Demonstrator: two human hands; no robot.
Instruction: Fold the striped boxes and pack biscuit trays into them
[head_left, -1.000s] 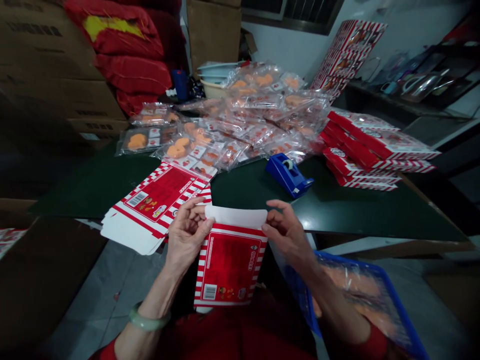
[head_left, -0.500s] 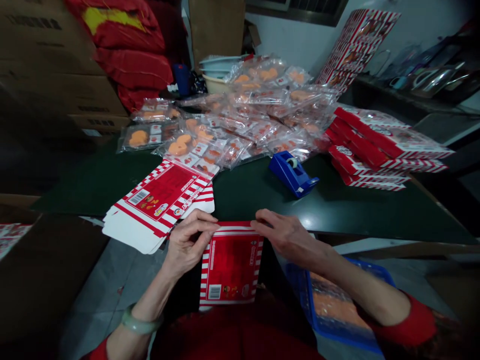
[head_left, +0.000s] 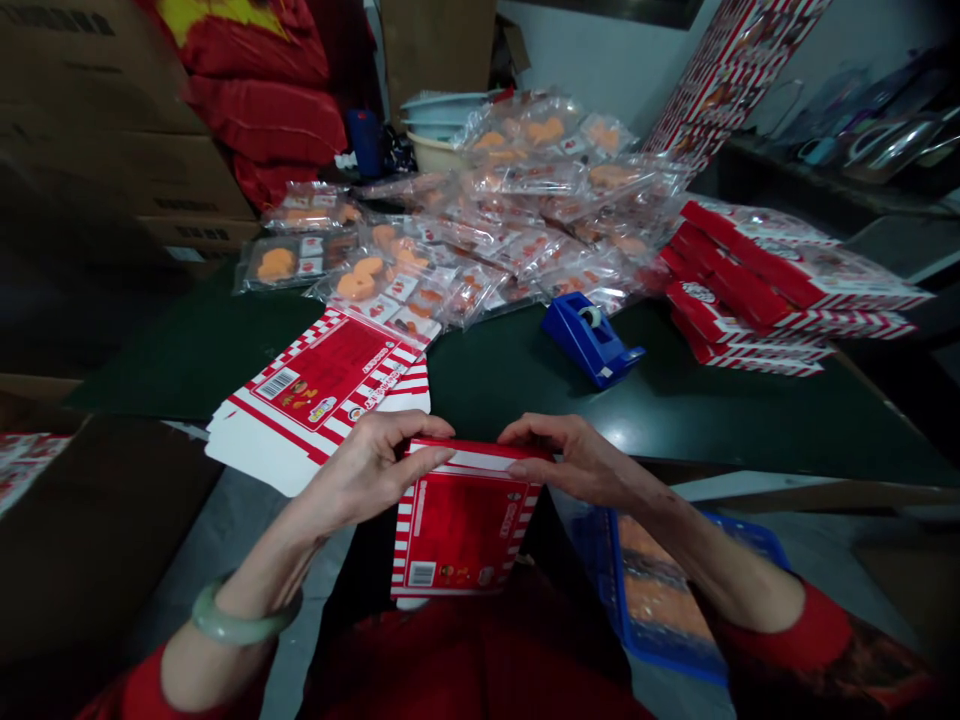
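Observation:
A flattened red-and-white striped carton [head_left: 461, 535] stands upright in front of me, its printed red face with a barcode turned my way. My left hand [head_left: 367, 470] grips its upper left corner, with the thumb lying along the top edge. My right hand [head_left: 577, 462] holds the upper right corner, with the fingers along the folded top. A white strip of flap shows at the top edge between my hands. A jade bangle [head_left: 236, 620] circles my left wrist.
A stack of flat cartons [head_left: 322, 385] lies on the green table [head_left: 675, 420] just ahead. Beyond it are many clear bags of orange items [head_left: 517, 220], a blue tape dispenser [head_left: 589, 340] and stacked cartons [head_left: 750, 290]. A blue crate [head_left: 619, 590] sits below my right arm.
The white top flap that stood upright has been folded down into the carton. Both hands have moved onto the carton's top edge, closer together, and the view has tilted slightly.

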